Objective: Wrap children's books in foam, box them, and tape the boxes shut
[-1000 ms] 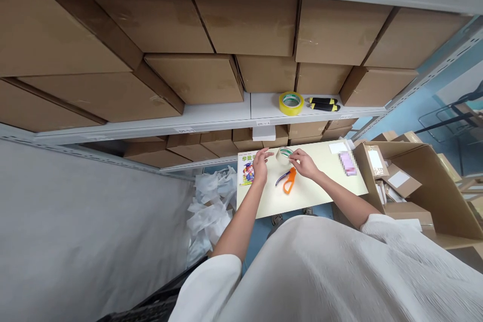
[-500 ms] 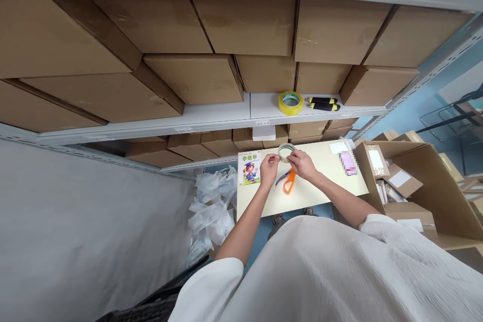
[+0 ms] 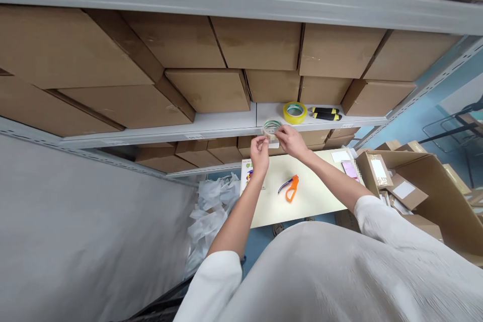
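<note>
Above the far edge of the pale table (image 3: 320, 191), my right hand (image 3: 292, 141) grips a narrow roll of clear tape (image 3: 272, 125) by its near right side. My left hand (image 3: 259, 156) is closed in a pinch at the roll's lower left, at what looks like the tape's loose end; the fingertips are small in view. Below the hands on the table lie scissors (image 3: 292, 192) with an orange handle and a dark blue part. A colourful children's booklet (image 3: 247, 164) is partly hidden behind my left hand and wrist.
A yellow tape roll (image 3: 295, 112) and black-and-yellow cutters (image 3: 325, 113) sit on the shelf (image 3: 222, 124) among cardboard boxes (image 3: 209, 91). A phone (image 3: 349, 169) lies at the table's right. Beside it stands a large carton (image 3: 437, 186) of parcels; white plastic bags (image 3: 213, 206) lie left.
Both hands have lifted the tape roll up and left, away from the scissors, toward the shelf edge. The view has tilted upward. My left forearm now covers part of the booklet.
</note>
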`<state>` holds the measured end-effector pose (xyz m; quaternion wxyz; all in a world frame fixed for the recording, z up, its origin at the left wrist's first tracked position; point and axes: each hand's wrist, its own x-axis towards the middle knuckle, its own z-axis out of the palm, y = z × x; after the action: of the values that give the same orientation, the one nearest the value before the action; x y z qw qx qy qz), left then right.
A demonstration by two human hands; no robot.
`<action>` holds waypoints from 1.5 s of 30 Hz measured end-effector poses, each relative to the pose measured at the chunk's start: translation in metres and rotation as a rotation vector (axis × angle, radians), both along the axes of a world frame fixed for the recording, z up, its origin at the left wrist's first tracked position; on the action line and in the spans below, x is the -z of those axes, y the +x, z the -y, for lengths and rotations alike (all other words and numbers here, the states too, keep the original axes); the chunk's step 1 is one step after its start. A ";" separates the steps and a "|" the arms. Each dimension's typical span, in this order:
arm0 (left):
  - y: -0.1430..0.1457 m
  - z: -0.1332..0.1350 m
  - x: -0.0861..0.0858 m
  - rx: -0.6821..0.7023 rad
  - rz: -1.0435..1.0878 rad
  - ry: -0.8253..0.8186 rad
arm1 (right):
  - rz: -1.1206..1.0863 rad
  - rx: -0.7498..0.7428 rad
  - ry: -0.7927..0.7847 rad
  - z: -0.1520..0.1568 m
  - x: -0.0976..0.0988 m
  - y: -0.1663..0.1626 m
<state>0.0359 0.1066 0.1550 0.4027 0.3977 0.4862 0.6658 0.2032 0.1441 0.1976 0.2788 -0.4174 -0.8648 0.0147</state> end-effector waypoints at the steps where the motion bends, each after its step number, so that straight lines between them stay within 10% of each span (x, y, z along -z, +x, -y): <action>1: -0.002 -0.008 -0.004 -0.001 0.004 0.000 | -0.013 0.007 -0.009 -0.011 -0.004 -0.005; 11: -0.009 -0.049 -0.005 0.015 -0.013 -0.105 | -0.109 -0.032 -0.110 -0.051 -0.001 -0.014; 19: -0.007 -0.075 -0.013 0.048 -0.005 -0.095 | 0.028 0.384 -0.122 -0.040 -0.007 0.036; 32: 0.025 -0.033 0.015 0.118 -0.095 -0.185 | -0.194 0.350 -0.215 -0.057 0.009 0.065; 39: 0.040 -0.007 0.009 0.236 -0.045 -0.141 | -0.442 0.140 -0.265 0.009 0.010 0.071; 45: 0.054 0.023 0.025 0.256 0.065 -0.272 | -0.596 0.074 -0.552 0.075 0.052 0.084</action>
<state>0.0902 0.0840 0.1301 0.5495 0.3765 0.5038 0.5500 0.2869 0.0692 0.1453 0.3951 -0.4847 -0.6940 0.3567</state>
